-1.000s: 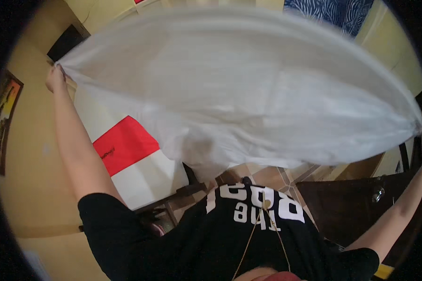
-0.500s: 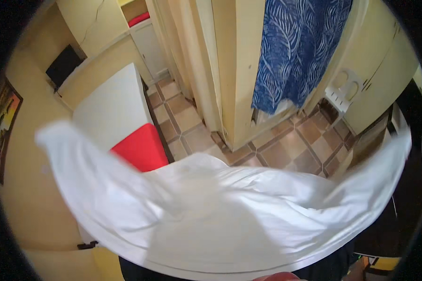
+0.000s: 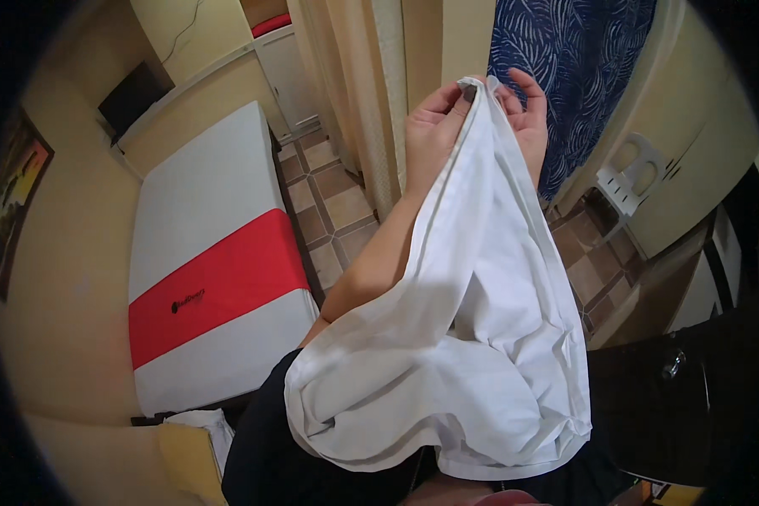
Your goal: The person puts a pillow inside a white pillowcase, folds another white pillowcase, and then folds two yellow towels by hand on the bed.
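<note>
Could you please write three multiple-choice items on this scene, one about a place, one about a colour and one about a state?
1. Where do the two hands meet on the white cloth sheet?
A. at its top edge
B. at its bottom hem
C. at its middle

2. What colour is the band across the white bed?
A. blue
B. red
C. green

3. How does the sheet hang?
A. stretched flat
B. rolled tight
C. doubled over in loose folds

Answers: 1 A, the left hand and the right hand pinch the top edge together. 2 B, the band is red. 3 C, the cloth droops from the hands in folds.
</note>
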`<state>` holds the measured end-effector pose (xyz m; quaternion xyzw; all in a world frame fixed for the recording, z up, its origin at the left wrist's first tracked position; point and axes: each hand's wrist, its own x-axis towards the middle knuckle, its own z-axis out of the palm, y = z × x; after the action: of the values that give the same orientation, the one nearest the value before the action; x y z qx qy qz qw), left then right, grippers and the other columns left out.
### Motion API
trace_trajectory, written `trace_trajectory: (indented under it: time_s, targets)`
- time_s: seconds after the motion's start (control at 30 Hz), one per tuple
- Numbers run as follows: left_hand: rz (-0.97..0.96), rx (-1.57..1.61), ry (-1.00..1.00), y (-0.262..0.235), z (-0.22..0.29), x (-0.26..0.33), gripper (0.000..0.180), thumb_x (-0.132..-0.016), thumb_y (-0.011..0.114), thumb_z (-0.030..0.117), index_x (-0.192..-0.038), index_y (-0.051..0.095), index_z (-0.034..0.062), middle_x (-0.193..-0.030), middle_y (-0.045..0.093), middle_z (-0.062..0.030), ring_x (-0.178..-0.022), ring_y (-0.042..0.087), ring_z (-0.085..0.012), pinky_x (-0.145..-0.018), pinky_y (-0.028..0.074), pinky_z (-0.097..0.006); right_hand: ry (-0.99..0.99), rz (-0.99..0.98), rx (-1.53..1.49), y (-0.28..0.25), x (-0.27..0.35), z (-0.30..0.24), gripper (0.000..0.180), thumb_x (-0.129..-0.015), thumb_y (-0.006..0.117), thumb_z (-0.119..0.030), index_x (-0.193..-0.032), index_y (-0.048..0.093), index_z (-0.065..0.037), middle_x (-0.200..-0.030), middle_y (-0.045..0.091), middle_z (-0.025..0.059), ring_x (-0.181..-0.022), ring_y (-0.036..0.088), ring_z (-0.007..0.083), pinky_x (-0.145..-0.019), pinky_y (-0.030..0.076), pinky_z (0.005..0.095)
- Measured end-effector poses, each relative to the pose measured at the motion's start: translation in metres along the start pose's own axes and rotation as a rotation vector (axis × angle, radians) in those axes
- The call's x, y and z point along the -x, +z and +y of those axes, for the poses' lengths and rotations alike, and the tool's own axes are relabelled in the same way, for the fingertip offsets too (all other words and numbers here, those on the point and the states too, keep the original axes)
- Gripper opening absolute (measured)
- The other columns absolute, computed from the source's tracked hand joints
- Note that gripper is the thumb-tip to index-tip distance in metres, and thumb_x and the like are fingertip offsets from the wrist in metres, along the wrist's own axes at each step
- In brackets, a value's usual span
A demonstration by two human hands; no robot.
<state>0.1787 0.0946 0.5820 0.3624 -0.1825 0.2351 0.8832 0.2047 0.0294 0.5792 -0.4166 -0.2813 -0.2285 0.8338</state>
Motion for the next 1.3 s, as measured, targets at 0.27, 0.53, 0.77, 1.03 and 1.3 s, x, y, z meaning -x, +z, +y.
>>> trace_trajectory:
  time_s: [0.27,0.53,0.77,1.03,1.3]
  targets:
    - [-0.076,0.112,-0.076,-0.020,0.012,0.001,0.014,-0.082,0.061,0.007,-0.093,0.061,-0.0009,-0.083,0.064,-0.0066,-0.070,0.061,-0.0102,-0.063,0.050,-0.020,0.416,-0.157,-0.242,-0.022,0.002,-0.010,0.017,-0.079,0.065,-0.008,-0.091,0.058,0.003,-0.083,0.062,0.0075,-0.071,0.059,0.0109,-0.063,0.047,0.0203]
    - [-0.158,0.001,-0.200,-0.030,0.019,0.008,0.018,-0.082,0.060,0.008,-0.097,0.060,-0.0015,-0.080,0.064,-0.0072,-0.067,0.062,-0.0114,-0.058,0.051,-0.020,0.435,-0.205,-0.462,-0.021,0.012,0.007,0.017,-0.077,0.066,-0.005,-0.091,0.059,0.002,-0.083,0.061,0.0075,-0.074,0.058,0.0127,-0.069,0.048,0.0236]
    - [-0.071,-0.324,-0.080,-0.041,0.013,0.005,0.019,-0.086,0.054,0.007,-0.102,0.058,-0.0004,-0.096,0.060,-0.0056,-0.084,0.057,-0.0097,-0.074,0.046,-0.021,0.561,-0.214,-0.040,-0.008,0.019,-0.010,0.016,-0.084,0.060,-0.012,-0.091,0.061,0.002,-0.086,0.063,0.0070,-0.073,0.057,0.0098,-0.068,0.044,0.0202]
    - [-1.907,-1.352,-0.571,0.018,0.075,0.099,0.059,-0.079,0.046,0.059,-0.066,0.063,0.0039,-0.057,0.056,-0.0170,-0.056,0.057,-0.0321,-0.052,0.044,-0.038,0.143,0.152,0.694,-0.139,-0.099,0.092,0.018,-0.078,0.054,-0.010,-0.083,0.063,0.004,-0.073,0.062,0.0055,-0.061,0.054,0.0121,-0.056,0.044,0.0255]
    - [-0.996,-1.865,-0.795,-0.024,0.209,-0.013,0.042,-0.074,0.065,0.040,-0.085,0.063,-0.0010,-0.070,0.062,-0.0071,-0.066,0.057,-0.0138,-0.057,0.046,-0.031,-0.094,0.393,0.953,-0.267,-0.239,-0.055,0.040,-0.076,0.066,-0.033,-0.087,0.065,0.005,-0.081,0.065,0.0135,-0.069,0.059,0.0221,-0.066,0.047,0.0324]
